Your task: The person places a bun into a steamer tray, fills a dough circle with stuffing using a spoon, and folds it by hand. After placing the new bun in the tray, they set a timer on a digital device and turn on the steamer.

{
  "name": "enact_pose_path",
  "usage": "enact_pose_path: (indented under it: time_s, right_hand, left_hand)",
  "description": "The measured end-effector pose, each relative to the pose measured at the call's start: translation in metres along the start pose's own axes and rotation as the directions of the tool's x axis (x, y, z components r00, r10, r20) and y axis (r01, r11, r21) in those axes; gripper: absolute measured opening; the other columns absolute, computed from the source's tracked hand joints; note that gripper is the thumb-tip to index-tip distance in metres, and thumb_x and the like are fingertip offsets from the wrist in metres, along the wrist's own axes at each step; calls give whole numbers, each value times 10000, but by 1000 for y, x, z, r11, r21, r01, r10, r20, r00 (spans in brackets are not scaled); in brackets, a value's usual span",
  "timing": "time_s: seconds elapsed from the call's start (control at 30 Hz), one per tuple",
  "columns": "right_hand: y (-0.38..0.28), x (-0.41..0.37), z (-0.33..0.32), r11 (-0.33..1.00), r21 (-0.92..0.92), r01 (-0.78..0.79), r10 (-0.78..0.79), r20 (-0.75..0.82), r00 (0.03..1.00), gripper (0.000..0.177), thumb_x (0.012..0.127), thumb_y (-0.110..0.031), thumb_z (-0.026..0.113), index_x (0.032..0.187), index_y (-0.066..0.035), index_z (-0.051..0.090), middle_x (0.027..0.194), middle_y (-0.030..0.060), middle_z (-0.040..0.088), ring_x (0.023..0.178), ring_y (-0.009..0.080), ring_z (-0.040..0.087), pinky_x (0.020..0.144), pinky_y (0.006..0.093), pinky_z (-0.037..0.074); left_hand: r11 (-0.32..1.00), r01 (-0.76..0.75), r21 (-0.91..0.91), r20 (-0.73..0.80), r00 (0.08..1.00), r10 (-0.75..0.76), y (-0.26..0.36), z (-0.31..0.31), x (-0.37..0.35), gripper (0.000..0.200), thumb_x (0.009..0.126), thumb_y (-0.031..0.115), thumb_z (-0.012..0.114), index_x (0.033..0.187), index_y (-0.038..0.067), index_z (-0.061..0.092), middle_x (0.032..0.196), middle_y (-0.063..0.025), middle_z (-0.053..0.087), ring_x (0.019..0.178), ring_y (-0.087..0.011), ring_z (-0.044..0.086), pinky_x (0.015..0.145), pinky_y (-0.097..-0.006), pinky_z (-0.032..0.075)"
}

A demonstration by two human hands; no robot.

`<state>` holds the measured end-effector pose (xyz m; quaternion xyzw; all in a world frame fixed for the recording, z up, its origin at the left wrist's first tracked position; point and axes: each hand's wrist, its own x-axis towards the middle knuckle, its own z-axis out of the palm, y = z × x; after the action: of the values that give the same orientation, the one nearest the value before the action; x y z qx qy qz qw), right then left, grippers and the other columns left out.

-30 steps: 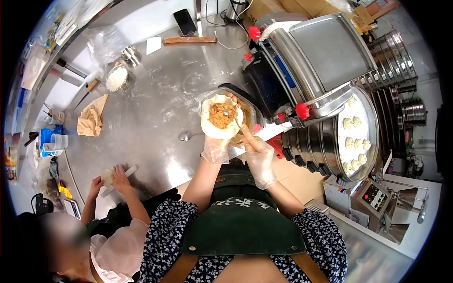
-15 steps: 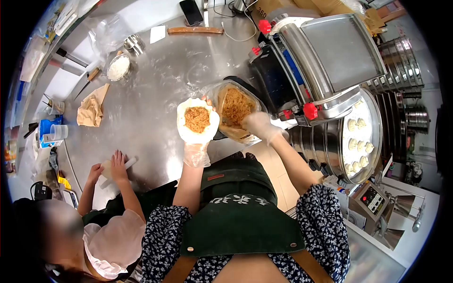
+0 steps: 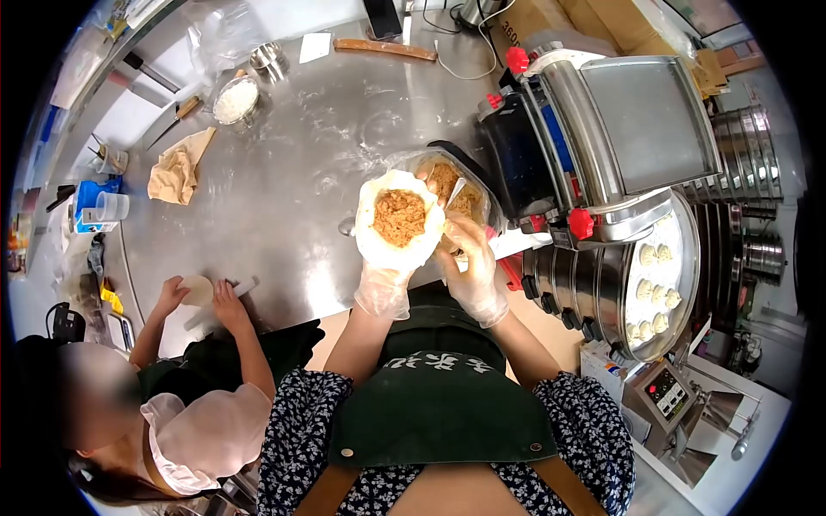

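My left hand (image 3: 383,291), in a clear glove, supports a round white dough wrapper (image 3: 372,236) from beneath. Brown crumbly filling (image 3: 400,218) lies in the wrapper's middle. My right hand (image 3: 471,271), gloved too, is at the wrapper's right edge with its thumb and fingers bent against the rim. Just behind, a plastic-lined container (image 3: 490,211) holds more of the same filling, and a spoon (image 3: 456,191) leans in it. The wrapper hides most of my left fingers and part of that container.
A dough roller machine (image 3: 637,129) stands at the right, above stacked steamers (image 3: 585,288) with pleated buns (image 3: 658,292). At the left, a co-worker's hands (image 3: 228,308) work with a dough disc (image 3: 198,291) and rolling pin (image 3: 249,285). A flour bowl (image 3: 236,101), knife (image 3: 185,107) and brown paper (image 3: 179,172) lie further back.
My right hand has left the filling container and come to the wrapper's right edge. The spoon now shows in the filling. The view has shifted, and the co-worker's dough disc is more exposed.
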<state>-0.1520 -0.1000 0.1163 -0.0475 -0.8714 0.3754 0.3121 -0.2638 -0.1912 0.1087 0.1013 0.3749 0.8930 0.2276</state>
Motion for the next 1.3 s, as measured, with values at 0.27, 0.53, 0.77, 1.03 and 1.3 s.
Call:
enact_pose_path:
  time_s: [0.27,0.53,0.77,1.03,1.3]
  right_hand:
    - [-5,1,-8,1000,5,20,-20,-56,998,432,720,118,702,1091,-46,554,1041,168,640,901,328,640,764,389,514]
    - [-13,12,-14,999,8,32,-31,-142,989,291,696,96,704,932,-35,594,917,131,657,799,297,646,696,357,512]
    - [-37,12,-17,972,156,-177,203,-173,964,230,725,49,737,912,-35,633,947,114,683,820,271,680,703,339,538]
    - [-51,32,-32,979,168,-114,123,-43,991,370,701,85,703,1042,-57,675,902,86,677,788,253,668,684,330,533]
    - [-47,38,-48,993,-44,-108,114,145,983,417,669,28,743,1060,-112,699,911,70,648,782,238,670,653,329,539]
  left_hand:
    - [750,283,-598,32,943,-331,15,25,-1,356,835,36,675,1132,52,479,1051,-67,602,1059,-234,577,918,-352,488]
    - [816,181,-549,-38,970,-241,19,37,-13,252,905,177,588,1114,53,522,1054,-101,616,1000,-258,614,857,-398,535]
    - [952,-286,107,67,958,280,11,42,-25,393,848,11,639,1203,29,472,1124,-152,606,1042,-287,620,902,-413,544]
    - [984,-119,-135,12,993,121,24,44,-40,466,832,19,686,1237,18,456,1217,-188,567,1144,-330,587,968,-428,515]
    - [957,-263,123,157,957,243,24,34,-37,614,749,-3,758,1262,26,422,1227,-169,558,1181,-302,564,1011,-422,483]
